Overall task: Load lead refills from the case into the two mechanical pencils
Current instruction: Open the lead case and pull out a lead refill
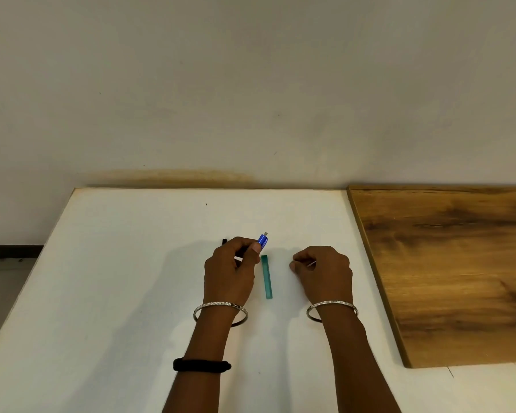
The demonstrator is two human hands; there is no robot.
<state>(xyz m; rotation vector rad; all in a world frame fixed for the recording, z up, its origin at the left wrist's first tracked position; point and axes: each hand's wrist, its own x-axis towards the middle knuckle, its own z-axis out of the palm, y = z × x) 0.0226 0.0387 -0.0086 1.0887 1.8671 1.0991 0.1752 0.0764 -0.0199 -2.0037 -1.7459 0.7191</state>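
Most of the blue pencil (263, 239) is hidden inside the left hand (231, 271). Only one blue end pokes out. A black thing (224, 241) peeks out from behind that hand. The rest of it is covered, so I cannot tell what it is. The right hand (323, 274) pinches a thin pale bit (312, 263) that is too small to name. The green case (266, 277) is too small to show if it is open. The wooden board (447, 263) is cut off at the right edge. The white table (116, 278) runs off the bottom edge.
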